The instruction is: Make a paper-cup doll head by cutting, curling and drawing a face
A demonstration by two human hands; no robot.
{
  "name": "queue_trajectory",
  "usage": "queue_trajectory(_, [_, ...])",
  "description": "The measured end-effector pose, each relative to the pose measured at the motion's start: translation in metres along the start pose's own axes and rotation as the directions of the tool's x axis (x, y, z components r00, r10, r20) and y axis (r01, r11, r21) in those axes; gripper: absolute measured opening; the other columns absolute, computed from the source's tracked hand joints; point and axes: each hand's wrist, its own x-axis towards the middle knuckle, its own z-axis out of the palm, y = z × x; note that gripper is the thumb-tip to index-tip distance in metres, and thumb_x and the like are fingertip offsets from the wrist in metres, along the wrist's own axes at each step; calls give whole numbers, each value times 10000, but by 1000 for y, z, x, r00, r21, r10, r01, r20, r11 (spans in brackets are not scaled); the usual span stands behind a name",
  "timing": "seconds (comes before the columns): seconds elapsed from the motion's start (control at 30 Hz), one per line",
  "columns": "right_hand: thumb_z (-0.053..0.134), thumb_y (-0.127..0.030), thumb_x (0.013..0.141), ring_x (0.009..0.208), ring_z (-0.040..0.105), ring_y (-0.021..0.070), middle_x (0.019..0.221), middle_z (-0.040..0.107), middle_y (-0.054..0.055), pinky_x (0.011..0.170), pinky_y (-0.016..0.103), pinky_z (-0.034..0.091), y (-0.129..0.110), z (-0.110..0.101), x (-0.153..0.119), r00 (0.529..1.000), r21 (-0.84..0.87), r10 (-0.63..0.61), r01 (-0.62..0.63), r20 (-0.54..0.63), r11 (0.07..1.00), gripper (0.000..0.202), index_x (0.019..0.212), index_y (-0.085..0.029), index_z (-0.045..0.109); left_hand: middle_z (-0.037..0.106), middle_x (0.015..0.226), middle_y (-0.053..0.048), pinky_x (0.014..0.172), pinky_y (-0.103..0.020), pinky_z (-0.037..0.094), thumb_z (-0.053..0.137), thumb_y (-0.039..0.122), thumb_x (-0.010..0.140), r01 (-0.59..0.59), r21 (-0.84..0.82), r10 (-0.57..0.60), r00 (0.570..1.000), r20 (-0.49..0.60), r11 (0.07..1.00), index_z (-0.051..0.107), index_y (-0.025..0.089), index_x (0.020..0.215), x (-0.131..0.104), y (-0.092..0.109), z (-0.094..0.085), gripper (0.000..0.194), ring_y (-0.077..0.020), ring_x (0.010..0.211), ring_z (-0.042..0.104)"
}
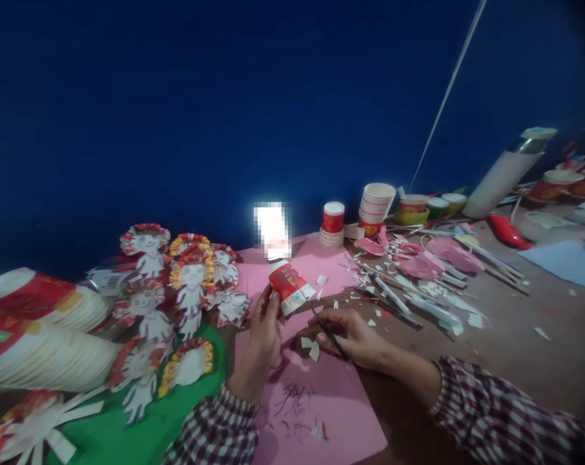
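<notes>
My left hand (268, 326) is closed around the side of a red and white paper cup (288, 284), tilted above the pink paper. Between the fingers of my right hand (353, 339) is a slim black pen-like tool (328, 332); its narrow tip points at the cup's white lower edge. Whether it is a pen or a blade I cannot tell. Small white paper scraps (312, 349) lie just left of my right fingers. Dark scribbles mark the pink paper sheet (331, 413) below both hands.
Paper-cut figures with red and yellow rings (192, 278) lie at left, beside stacked paper cups (50, 349) and green card (99, 429). A bright phone screen (273, 229) stands ahead. More cups (377, 203), pens (394, 297) and pink scraps (421, 265) cover the right side.
</notes>
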Motion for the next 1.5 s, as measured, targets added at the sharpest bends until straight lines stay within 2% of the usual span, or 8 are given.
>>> queue_trajectory(0.13, [727, -465, 728, 526, 413, 75, 607, 503, -27, 466, 205, 325, 4, 1, 0, 1000, 16, -16, 16, -11, 1000, 449, 950, -83, 650, 675, 915, -30, 616, -208, 482, 716, 403, 765, 13, 13, -13, 1000, -26, 1000, 611, 212, 1159, 1, -1, -1, 451, -107, 721, 613])
queue_trajectory(0.3, [735, -463, 717, 529, 403, 71, 636, 542, -5, 456, 200, 315, 3, 1, 0, 1000, -4, -10, 10, -6, 1000, 442, 928, -81, 667, 678, 907, -27, 635, -213, 472, 717, 404, 761, 20, 22, -20, 1000, -22, 1000, 604, 207, 1153, -2, 3, 3, 453, -111, 723, 618])
queue_trajectory(0.47, [748, -436, 708, 557, 432, 83, 664, 582, 13, 482, 207, 348, -3, 2, 0, 1000, -55, -16, 15, -6, 998, 403, 912, -95, 685, 690, 924, -60, 729, -274, 496, 673, 449, 789, 20, 38, -20, 1000, 8, 999, 620, 179, 1114, -4, 5, 2, 426, -166, 815, 646])
queue_trajectory(0.63, [752, -406, 710, 527, 440, 85, 650, 594, 9, 451, 203, 359, -3, 2, -1, 1000, -105, -26, 24, -17, 994, 338, 871, -120, 673, 701, 995, -48, 759, -276, 497, 731, 390, 752, 35, 40, -35, 999, 0, 999, 570, 223, 1215, -3, 3, 1, 518, -165, 865, 655])
queue_trajectory(0.9, [719, -375, 750, 492, 457, 82, 601, 564, -11, 439, 200, 355, 0, 3, -1, 999, -144, -36, 35, -1, 989, 261, 791, -130, 638, 711, 997, -26, 804, -235, 485, 727, 312, 769, 53, -77, -53, 999, 0, 996, 596, 232, 1170, -5, 4, 5, 429, -127, 874, 660])
queue_trajectory(1.1, [715, -403, 747, 483, 438, 79, 582, 538, -24, 437, 203, 339, -4, 3, -1, 999, -133, -42, 43, 15, 990, 292, 800, -124, 646, 708, 959, -17, 725, -220, 483, 740, 313, 753, 57, -74, -60, 998, -28, 996, 590, 235, 1170, -5, 3, 4, 450, -120, 821, 657])
queue_trajectory(1.5, [691, -479, 755, 471, 374, 76, 526, 468, -39, 410, 205, 285, -7, 3, -1, 1000, -162, -29, 29, -1, 986, 337, 752, -144, 654, 699, 982, -34, 734, -255, 475, 746, 381, 732, 42, -28, -42, 999, -21, 999, 581, 222, 1184, -6, 5, 7, 507, -146, 839, 650])
